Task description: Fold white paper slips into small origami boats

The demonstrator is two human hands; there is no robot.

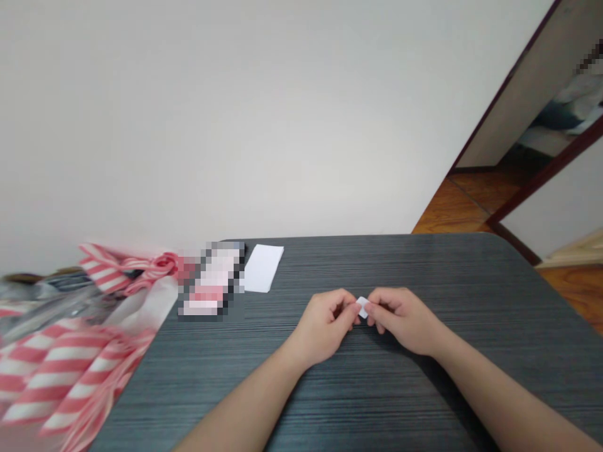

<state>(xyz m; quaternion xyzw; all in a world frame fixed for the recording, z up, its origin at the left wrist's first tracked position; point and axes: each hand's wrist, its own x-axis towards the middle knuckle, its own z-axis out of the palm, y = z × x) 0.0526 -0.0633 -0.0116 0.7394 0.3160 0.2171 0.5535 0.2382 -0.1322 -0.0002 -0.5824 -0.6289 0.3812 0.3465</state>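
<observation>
A small white piece of paper (362,307), possibly folded, is pinched between my two hands above the dark table (330,402). My left hand (327,323) grips its left edge between thumb and fingers. On the opposite side, my right hand (406,319) pinches the right edge the same way. The fingertips cover the ends of the piece, so only its middle shows. Both hands are close together, just over the tabletop.
White sheets of paper (264,269) lie at the table's back left, beside a pixelated flat object (211,279). Red-and-white striped cloth (61,370) is heaped left of the table. A white wall (301,125) rises behind; a doorway and wooden floor (443,204) are at the right.
</observation>
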